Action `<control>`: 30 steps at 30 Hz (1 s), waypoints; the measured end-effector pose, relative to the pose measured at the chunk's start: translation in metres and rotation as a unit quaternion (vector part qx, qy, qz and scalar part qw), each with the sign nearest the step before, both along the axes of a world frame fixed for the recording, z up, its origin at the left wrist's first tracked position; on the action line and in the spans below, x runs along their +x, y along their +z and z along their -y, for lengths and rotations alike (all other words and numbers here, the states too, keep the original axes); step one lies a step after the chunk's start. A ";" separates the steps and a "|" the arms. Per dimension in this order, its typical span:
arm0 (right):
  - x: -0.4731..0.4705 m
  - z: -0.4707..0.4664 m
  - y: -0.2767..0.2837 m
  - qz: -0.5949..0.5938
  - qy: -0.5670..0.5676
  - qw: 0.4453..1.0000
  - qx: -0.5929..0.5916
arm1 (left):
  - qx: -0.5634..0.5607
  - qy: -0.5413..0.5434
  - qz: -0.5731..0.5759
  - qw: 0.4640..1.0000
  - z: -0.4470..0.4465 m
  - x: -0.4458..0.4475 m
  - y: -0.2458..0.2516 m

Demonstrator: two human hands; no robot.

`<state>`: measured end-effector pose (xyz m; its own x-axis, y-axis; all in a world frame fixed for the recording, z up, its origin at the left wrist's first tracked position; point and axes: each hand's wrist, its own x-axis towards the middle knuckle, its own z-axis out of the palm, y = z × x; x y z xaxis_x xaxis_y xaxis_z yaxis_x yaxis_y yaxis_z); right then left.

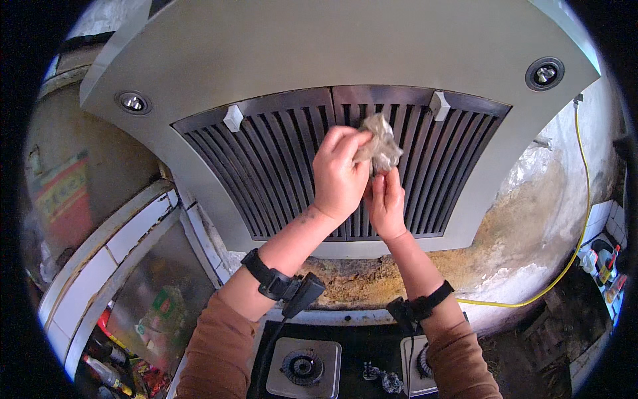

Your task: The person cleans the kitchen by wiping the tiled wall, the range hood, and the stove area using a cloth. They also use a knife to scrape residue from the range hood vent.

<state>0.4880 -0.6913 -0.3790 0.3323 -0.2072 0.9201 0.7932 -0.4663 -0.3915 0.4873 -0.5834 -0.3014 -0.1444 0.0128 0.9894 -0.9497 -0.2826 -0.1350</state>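
Note:
My left hand (340, 169) grips a crumpled, greyish cloth or wipe (383, 144) in front of the slatted filter grille (433, 164) of a range hood (319, 45). Just below and to the right, my right hand (388, 202) has its fingertips at the lower edge of the same crumpled piece. Both hands are raised close to the middle seam between the grille's two panels. Whether the piece touches the slats cannot be told. Black straps with small devices are on both forearms.
Below the hood lies a black gas hob with a left burner (303, 366) and a right burner partly behind my forearm. A yellow hose (573, 269) curves along the stained wall at right. Tiled shelving (84, 279) with bottles and bags stands at left.

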 end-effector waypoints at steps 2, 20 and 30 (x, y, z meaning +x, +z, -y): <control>0.000 -0.002 0.011 -0.002 0.046 0.999 0.017 | -0.015 -0.011 0.030 0.999 0.002 -0.001 0.006; -0.003 -0.033 0.046 0.145 -0.067 0.986 0.042 | -0.025 0.000 0.114 0.993 -0.001 -0.004 0.028; -0.013 -0.017 0.020 0.053 -0.182 0.980 -0.067 | 0.009 0.025 0.059 0.998 0.005 0.012 -0.003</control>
<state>0.4750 -0.6748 -0.3593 0.1600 -0.1696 0.9724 0.5970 -0.7679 -0.2322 0.4994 -0.5881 -0.3044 -0.2609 -0.0152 0.9653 -0.9112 -0.3263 -0.2514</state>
